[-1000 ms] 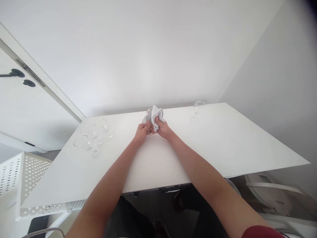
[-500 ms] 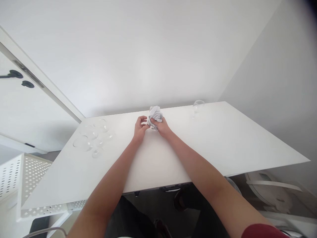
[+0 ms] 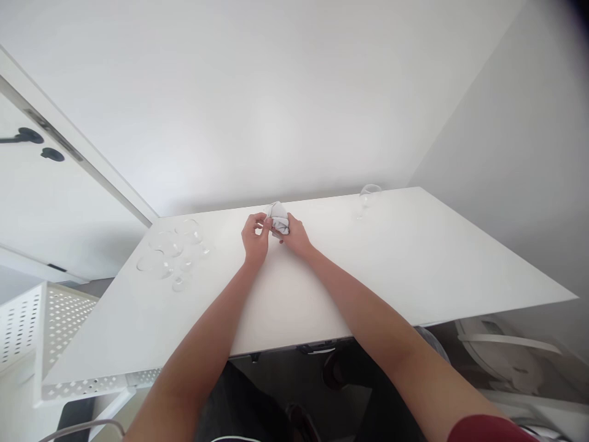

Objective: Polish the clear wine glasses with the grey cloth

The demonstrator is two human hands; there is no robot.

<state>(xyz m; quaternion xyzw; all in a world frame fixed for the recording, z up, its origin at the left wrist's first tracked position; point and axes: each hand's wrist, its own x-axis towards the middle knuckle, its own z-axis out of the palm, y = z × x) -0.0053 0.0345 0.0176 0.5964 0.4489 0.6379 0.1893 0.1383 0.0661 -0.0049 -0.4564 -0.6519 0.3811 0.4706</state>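
A crumpled white cloth (image 3: 278, 216) is bunched between my two hands, above the far middle part of the white table (image 3: 285, 307). My right hand (image 3: 298, 236) grips it from the right. On its left side, my left hand (image 3: 256, 238) has its fingers curled, with thumb and fingertips pressed on the cloth's edge. A faint clear edge shows beside the cloth, perhaps a glass, but most of it is hidden by cloth and fingers.
Several clear stemmed glasses (image 3: 156, 264) are grouped at the table's left. Another stemmed glass (image 3: 369, 195) stands near the back edge at the right. A white perforated rack (image 3: 69, 313) is below left, and a wall (image 3: 276, 110) rises behind the table.
Both hands and the cloth have shifted slightly left. My left fingers, more spread before, now close onto the cloth's edge. The cloth is folded differently and looks more compact.
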